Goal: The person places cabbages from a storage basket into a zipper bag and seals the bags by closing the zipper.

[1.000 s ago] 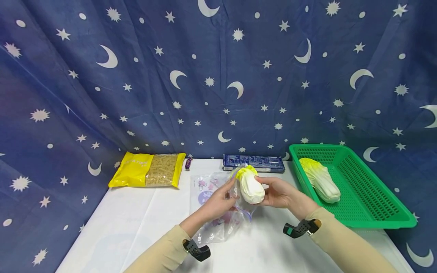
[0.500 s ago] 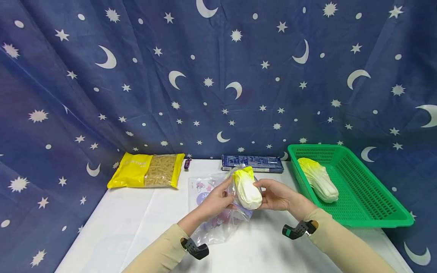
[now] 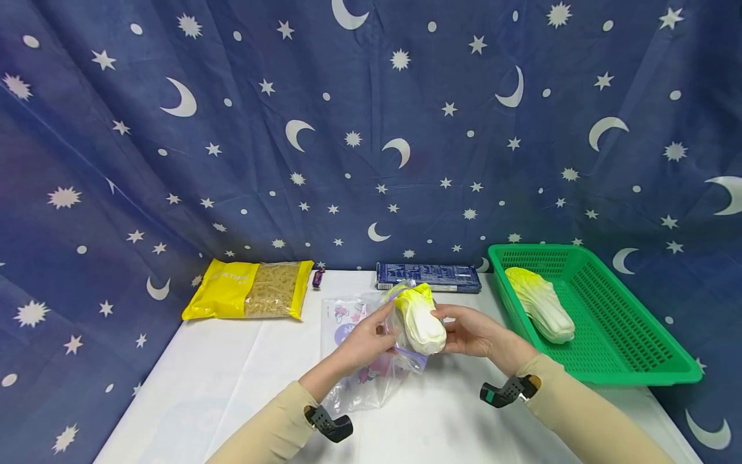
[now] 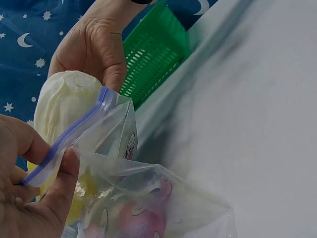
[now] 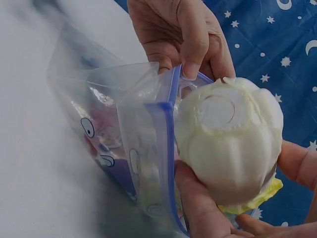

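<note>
A napa cabbage (image 3: 422, 325), white with yellow leaf tips, is gripped by my right hand (image 3: 472, 332) around its base end. My left hand (image 3: 365, 343) pinches the purple zip edge of a clear zip bag (image 3: 362, 390) printed with pink and purple figures. In the left wrist view the purple zip strip (image 4: 74, 130) runs across the cabbage, and the yellow leaves show through the plastic. The right wrist view has the bag's mouth (image 5: 171, 114) standing apart right beside the cabbage's round base (image 5: 228, 144). Most of the bag lies on the white table.
A green basket (image 3: 626, 377) with another napa cabbage (image 3: 542, 306) in it stands at the right. Along the back lie a yellow pasta bag (image 3: 249, 290), a small purple wrapped candy (image 3: 318, 278) and a flat dark blue package (image 3: 429, 278). A starry blue curtain hangs behind.
The cabbage has shifted slightly left and its leafy end now lies at the bag's mouth. My left hand still pinches the zip edge; the camera view has shifted a little.
</note>
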Motion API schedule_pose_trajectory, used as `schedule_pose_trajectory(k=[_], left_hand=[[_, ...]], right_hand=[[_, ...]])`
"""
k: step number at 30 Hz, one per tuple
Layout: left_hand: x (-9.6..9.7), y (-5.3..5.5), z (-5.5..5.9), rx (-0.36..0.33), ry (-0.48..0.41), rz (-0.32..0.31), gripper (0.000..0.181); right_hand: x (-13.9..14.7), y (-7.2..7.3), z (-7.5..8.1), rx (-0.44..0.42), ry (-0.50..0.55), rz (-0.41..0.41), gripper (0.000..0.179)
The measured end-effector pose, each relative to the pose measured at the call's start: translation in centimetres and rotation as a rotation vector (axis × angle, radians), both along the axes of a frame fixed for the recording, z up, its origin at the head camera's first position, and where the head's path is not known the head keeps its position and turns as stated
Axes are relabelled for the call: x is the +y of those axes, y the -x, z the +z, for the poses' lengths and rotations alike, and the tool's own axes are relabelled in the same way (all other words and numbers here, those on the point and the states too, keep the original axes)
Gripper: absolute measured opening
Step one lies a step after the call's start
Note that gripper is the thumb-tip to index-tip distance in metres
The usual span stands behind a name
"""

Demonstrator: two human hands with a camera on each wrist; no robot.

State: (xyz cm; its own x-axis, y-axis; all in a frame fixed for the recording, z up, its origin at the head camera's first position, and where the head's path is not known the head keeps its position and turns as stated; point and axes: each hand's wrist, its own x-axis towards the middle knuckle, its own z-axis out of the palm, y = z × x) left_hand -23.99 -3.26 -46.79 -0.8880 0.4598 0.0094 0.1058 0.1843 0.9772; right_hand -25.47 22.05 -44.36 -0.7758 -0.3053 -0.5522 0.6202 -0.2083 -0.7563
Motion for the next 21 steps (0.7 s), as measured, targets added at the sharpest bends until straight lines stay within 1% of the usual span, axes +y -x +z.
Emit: schedule_pose_trajectory(k=[5,10,13,17,19,21], left_hand=[[0.3,-0.3,0.2,-0.018,-0.013,-0.010,0.079],[0.6,-0.4,0.3,-0.017,-0.026,-0.011,0.080],[0.7,-0.5,0.4,-0.041,-0.038,-0.010,0.082],[0.5,-0.3,0.4,-0.079,-0.077,-0.011,0.081],[0.5,-0.2,0.4,-0.096,-0.100,-0.010,0.081],[0.4,-0.2,0.2,-0.109,-0.118,-0.010,0.081]], right_hand=[[-0.6,0.0,-0.1,0.044,-0.083,-0.031,0.076],[-1.5,0.1,-0.3,0.085,-0.169,-0.049,0.075],[-1.9,0.1,-0.3,0.098,-0.217,-0.061,0.073],[-2.1,0.1,-0.3,0.112,-0.229,-0.047,0.067],[-2.0,0.1,-0.4,0.108,-0.210,-0.025,0.065],[-1.9,0.0,-0.4,0.080,-0.173,-0.019,0.065]])
